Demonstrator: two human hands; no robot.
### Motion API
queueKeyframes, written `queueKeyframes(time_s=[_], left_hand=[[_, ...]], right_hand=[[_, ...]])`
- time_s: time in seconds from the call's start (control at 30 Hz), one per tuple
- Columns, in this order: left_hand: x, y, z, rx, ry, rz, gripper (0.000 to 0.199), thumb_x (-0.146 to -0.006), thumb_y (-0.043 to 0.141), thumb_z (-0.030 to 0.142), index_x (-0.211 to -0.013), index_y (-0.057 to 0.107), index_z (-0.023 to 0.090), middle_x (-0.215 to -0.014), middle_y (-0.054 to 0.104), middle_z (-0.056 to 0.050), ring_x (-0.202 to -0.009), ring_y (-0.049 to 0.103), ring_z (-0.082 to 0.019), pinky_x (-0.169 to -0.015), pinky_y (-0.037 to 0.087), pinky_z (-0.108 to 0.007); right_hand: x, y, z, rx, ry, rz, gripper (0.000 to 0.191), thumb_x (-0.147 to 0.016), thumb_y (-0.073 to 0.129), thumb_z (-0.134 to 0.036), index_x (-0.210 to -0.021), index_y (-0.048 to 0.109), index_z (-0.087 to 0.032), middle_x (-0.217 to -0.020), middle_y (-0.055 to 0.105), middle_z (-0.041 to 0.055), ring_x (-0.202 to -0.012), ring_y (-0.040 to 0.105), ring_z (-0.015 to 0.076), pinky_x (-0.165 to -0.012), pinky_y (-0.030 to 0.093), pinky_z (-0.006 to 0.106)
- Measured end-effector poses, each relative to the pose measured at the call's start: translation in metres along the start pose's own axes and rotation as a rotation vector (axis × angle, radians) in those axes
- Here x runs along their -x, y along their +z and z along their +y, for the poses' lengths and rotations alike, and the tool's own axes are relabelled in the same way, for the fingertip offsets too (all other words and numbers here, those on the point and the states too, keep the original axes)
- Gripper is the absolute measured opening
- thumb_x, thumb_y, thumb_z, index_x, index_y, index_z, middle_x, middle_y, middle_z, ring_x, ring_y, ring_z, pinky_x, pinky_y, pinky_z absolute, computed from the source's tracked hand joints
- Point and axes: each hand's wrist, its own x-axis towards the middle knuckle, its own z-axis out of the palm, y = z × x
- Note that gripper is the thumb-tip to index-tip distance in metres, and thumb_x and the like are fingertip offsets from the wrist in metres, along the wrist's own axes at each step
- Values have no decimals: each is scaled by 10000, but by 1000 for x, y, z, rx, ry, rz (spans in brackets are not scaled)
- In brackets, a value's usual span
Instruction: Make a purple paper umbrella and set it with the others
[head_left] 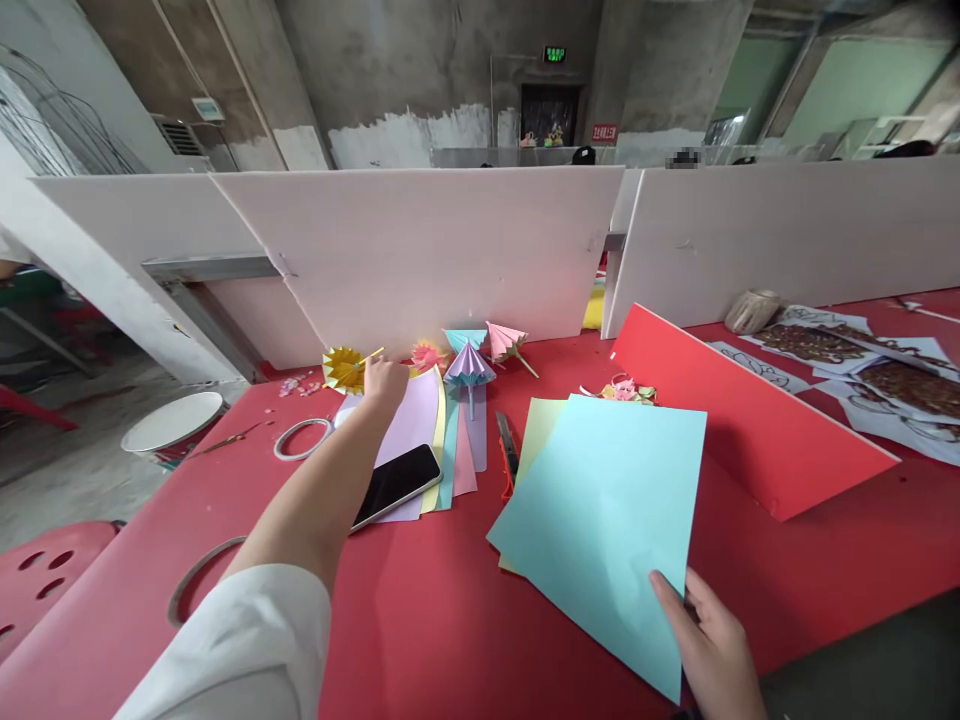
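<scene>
My right hand point(709, 635) pinches the lower right edge of a light blue sheet point(611, 510), thumb on top. A pale green sheet point(541, 425) lies partly under it. My left hand point(386, 382) reaches to the far side of the table, its fingers closed at the stick of a yellow paper umbrella point(343, 370). Beside it stand a purple paper umbrella point(470, 366), a blue one point(465, 338) and a pink one point(505, 342). Below my left hand are fanned coloured sheets point(409, 425) with a black phone point(397, 485) on them.
On the red table point(420, 620) lie a utility knife point(508, 445), tape rolls point(302, 439) and paper scraps. A red board point(750, 410) leans at the right, before printed sheets point(911, 385). White partitions point(465, 250) line the back; a round stool point(174, 422) stands left.
</scene>
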Motion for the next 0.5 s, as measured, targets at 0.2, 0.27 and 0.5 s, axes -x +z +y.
queueKeyframes(time_s=[0.2,0.27,0.5], left_hand=[[15,-10,-19,-157,-213,97,240,-888,414,254,-972,604,134,-956,613,-94,-1007,521,-251,-898,374,-475],[18,-14,-18,-172,-245,120,295,-896,341,227,-909,625,151,-868,628,-96,-1012,507,-267,-925,316,-482],[39,9,0,-152,-327,14,323,-862,509,339,-1125,516,150,-1120,548,-79,-954,560,-189,-807,480,-403]], right_hand=[[3,-1,-7,-38,18,25,399,-673,595,-537,-863,643,-189,-746,660,28,-682,593,192,-554,455,233],[5,-3,-13,-34,19,4,399,-672,598,-530,-893,651,-203,-732,656,19,-669,588,189,-549,448,235],[7,-5,-18,5,11,-18,368,-683,589,-511,-885,657,-211,-645,614,6,-581,546,169,-491,410,233]])
